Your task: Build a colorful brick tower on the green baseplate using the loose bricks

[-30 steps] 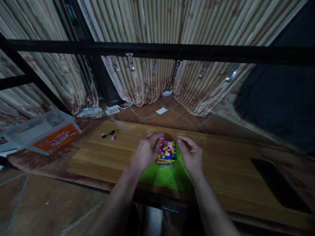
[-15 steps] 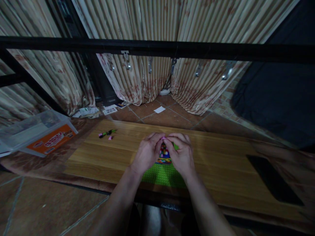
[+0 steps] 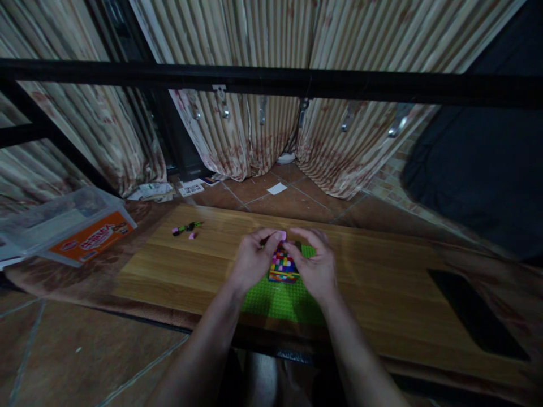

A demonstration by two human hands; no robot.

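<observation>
My left hand (image 3: 253, 255) pinches a small pink brick (image 3: 281, 234) between thumb and fingers, above the far end of a multicoloured brick build (image 3: 283, 265). That build stands on a green studded baseplate (image 3: 275, 302) at the table's near edge. My right hand (image 3: 316, 261) is just right of the pink brick, thumb and fingers apart, with nothing visible between them. Its thumb tip is close to the brick; whether it touches cannot be made out. Both hands cover parts of the build and baseplate.
Several loose green, black and pink pieces (image 3: 186, 228) lie on the wooden table (image 3: 169, 277) at the far left. A clear plastic box (image 3: 80, 226) with an orange label stands beyond its left end. A flat black object (image 3: 477, 314) lies at the right.
My right fingers have spread away from the pink brick, while my left hand keeps its pinch. More of the brick build shows between the hands. The view has shifted slightly.
</observation>
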